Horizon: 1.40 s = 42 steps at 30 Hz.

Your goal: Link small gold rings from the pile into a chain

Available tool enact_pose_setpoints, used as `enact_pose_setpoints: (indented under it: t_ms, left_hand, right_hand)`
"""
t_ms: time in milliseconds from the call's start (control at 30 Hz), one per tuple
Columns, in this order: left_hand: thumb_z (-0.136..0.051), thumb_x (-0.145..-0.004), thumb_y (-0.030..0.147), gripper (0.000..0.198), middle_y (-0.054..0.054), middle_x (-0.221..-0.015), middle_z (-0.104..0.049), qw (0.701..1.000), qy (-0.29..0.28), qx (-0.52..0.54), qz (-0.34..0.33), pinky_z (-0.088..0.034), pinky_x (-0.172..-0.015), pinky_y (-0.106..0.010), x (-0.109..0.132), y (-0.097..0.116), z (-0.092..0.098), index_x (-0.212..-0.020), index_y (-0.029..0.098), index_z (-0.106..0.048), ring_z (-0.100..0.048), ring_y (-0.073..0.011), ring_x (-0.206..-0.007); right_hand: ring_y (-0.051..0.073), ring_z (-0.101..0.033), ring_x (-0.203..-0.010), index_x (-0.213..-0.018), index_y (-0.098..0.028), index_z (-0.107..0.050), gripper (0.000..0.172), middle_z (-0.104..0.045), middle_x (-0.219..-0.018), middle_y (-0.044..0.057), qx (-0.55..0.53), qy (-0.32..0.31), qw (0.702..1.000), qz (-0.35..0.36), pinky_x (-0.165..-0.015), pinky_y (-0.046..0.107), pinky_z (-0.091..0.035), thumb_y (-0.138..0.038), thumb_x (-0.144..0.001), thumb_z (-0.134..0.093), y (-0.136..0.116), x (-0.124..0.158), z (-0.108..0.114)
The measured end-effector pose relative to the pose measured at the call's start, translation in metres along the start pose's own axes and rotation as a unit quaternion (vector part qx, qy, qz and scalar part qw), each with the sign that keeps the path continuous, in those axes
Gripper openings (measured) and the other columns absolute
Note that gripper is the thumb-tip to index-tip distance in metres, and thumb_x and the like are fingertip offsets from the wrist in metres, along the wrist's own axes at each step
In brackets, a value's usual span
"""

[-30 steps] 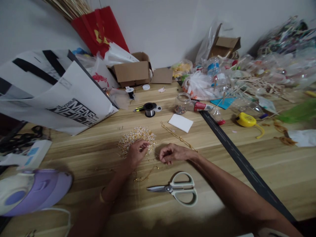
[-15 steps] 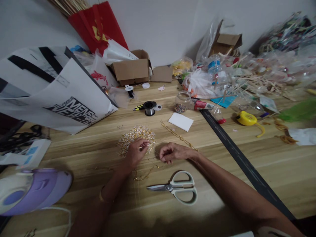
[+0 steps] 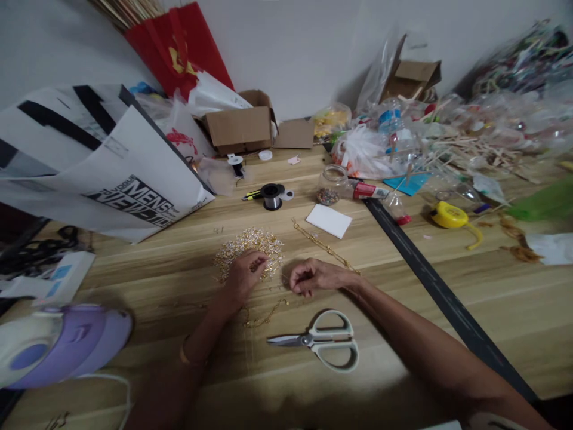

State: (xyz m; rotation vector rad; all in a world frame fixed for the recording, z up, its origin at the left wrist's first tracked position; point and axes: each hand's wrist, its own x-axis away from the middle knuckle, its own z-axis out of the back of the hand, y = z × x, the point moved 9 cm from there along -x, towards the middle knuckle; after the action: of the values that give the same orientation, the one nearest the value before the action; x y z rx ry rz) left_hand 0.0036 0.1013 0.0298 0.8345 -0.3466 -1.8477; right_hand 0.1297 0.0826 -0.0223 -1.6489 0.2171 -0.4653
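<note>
A heap of small gold and clear beads (image 3: 250, 240) lies mid-table. My left hand (image 3: 244, 276) is at its near edge, thumb and forefinger pinched together; whatever is between them is too small to make out. Just to the right, my right hand (image 3: 316, 276) rests low over the wood with its fingers curled and closed. A faint thin line shows by its fingertips, but I cannot tell what it is. A short gold chain (image 3: 267, 318) lies below the hands, and a longer gold chain (image 3: 324, 246) runs behind my right hand. Scissors (image 3: 313, 340) with pale handles lie nearest me.
Beyond the beads are a wire spool (image 3: 271, 197), a white card (image 3: 329, 220) and a glass jar (image 3: 332, 185). A white shopping bag (image 3: 111, 161) and a purple-white appliance (image 3: 67, 346) stand left. At right lie a yellow tape measure (image 3: 449, 215) and piled plastic bottles.
My left hand has shifted very slightly, its pinch still at the bead heap. My right hand stays in place, and the things on the table lie as before.
</note>
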Motion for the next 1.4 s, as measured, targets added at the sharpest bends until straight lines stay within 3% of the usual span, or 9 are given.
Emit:
enact_pose_setpoints:
  t_ms: [433,733,1033,1400]
  left_hand:
    - [-0.055,-0.080,0.011,0.011,-0.002,-0.076,-0.066,0.995,-0.032,-0.087,-0.032,-0.044,-0.070,-0.028,-0.003,0.005,-0.004,-0.078,0.018,-0.062,-0.057,-0.0161,-0.075]
    - [-0.051,-0.084,0.014,0.014,-0.004,-0.078,-0.066,0.977,-0.119,-0.168,-0.057,-0.041,-0.077,-0.035,-0.017,0.015,-0.019,-0.079,0.017,-0.064,-0.051,-0.0198,-0.080]
    - [-0.053,-0.084,0.018,0.014,-0.005,-0.078,-0.062,0.968,-0.143,-0.184,-0.093,-0.040,-0.079,-0.035,-0.029,0.025,-0.036,-0.075,0.017,-0.063,-0.050,-0.0204,-0.084]
    - [-0.050,-0.086,0.019,0.015,-0.005,-0.079,-0.061,0.964,-0.153,-0.196,-0.096,-0.039,-0.080,-0.035,-0.031,0.018,-0.041,-0.077,0.017,-0.062,-0.050,-0.0205,-0.084]
  right_hand:
    - [0.005,-0.051,-0.053,-0.079,-0.011,-0.060,0.017,-0.055,-0.065,-0.002,-0.006,-0.003,1.000,-0.001,-0.051,0.017,-0.043,-0.028,-0.078,-0.063,-0.001,0.001,0.000]
    - [0.004,-0.051,-0.052,-0.078,-0.011,-0.059,0.018,-0.053,-0.063,-0.003,-0.005,-0.001,1.000,0.000,-0.050,0.015,-0.042,-0.028,-0.078,-0.063,-0.005,0.001,-0.001]
    - [0.004,-0.052,-0.054,-0.079,-0.010,-0.060,0.018,-0.054,-0.064,-0.002,-0.002,0.000,1.000,0.004,-0.051,0.015,-0.043,-0.028,-0.078,-0.063,-0.005,0.002,0.000]
    - [0.004,-0.051,-0.053,-0.080,-0.011,-0.060,0.019,-0.054,-0.065,-0.003,-0.002,-0.002,1.000,0.001,-0.051,0.014,-0.043,-0.030,-0.078,-0.063,-0.004,0.002,0.000]
